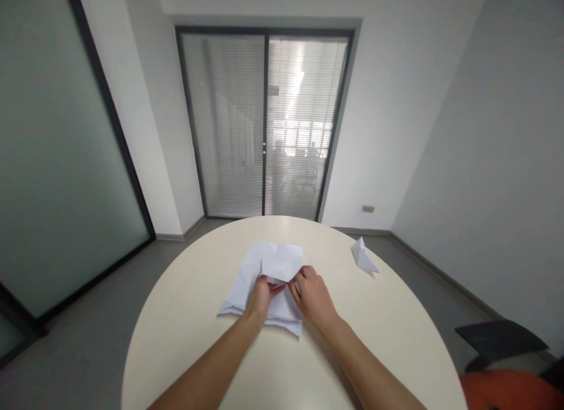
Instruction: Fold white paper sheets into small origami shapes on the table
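Observation:
Between my hands is a white sheet of paper [282,263], partly folded, its raised flap facing me. My left hand [263,293] grips its lower left edge, with the thumb and fingers closed on it. My right hand [312,289] pinches the lower right corner of the same sheet. Beneath it lie more white sheets [240,295], their near edges creased and lifted a little off the table. My fingers hide part of the fold.
The round cream table [185,316] carries everything. A small folded paper piece [363,257] stands near its right far edge. An orange chair [511,389] with a dark armrest [502,339] is at the lower right. Behind the table is a glass door [264,128] with blinds.

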The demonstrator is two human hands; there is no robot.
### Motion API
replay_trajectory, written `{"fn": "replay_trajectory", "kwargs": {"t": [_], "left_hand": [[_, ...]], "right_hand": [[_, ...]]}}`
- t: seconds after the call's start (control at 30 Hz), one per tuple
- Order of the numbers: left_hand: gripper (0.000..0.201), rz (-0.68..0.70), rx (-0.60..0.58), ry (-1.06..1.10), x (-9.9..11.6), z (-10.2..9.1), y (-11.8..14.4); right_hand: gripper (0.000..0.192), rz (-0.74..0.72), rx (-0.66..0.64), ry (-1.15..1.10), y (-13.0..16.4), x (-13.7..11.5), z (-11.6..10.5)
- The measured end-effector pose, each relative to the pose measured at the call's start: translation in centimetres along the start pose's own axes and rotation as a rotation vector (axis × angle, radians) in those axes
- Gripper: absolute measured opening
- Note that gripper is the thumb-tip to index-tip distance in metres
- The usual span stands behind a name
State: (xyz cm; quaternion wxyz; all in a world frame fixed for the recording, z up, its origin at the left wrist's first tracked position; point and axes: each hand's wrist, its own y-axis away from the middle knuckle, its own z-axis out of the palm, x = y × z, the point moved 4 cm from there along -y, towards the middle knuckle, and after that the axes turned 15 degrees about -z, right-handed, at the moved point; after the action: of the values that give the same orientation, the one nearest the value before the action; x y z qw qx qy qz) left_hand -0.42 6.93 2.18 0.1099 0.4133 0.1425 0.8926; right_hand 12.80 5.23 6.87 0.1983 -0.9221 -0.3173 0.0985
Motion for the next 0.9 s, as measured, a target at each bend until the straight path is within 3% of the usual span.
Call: {"fn": "replay_trajectory", "kwargs": {"t": [0.2, 0.33, 0.63, 0.9], "left_hand": [[0.04, -0.052, -0.127, 0.208, 0.8, 0.5, 1.2], [0.035, -0.068, -0.117, 0.242, 0.7, 0.4, 1.2], [0.033, -0.052, -0.111, 0.154, 0.2, 0.1, 0.7], [0.031, -0.054, -0.12, 0.211, 0.3, 0.3, 0.6]], "right_hand": [[0.026, 0.033, 0.123, -0.023, 0.3, 0.3, -0.4], [0.03, 0.043, 0.153, -0.007, 0.2, 0.5, -0.9], [0.018, 0.021, 0.203, -0.016, 0.3, 0.7, -1.0], [0.021, -0.038, 0.235, 0.057, 0.3, -0.5, -1.6]]}}
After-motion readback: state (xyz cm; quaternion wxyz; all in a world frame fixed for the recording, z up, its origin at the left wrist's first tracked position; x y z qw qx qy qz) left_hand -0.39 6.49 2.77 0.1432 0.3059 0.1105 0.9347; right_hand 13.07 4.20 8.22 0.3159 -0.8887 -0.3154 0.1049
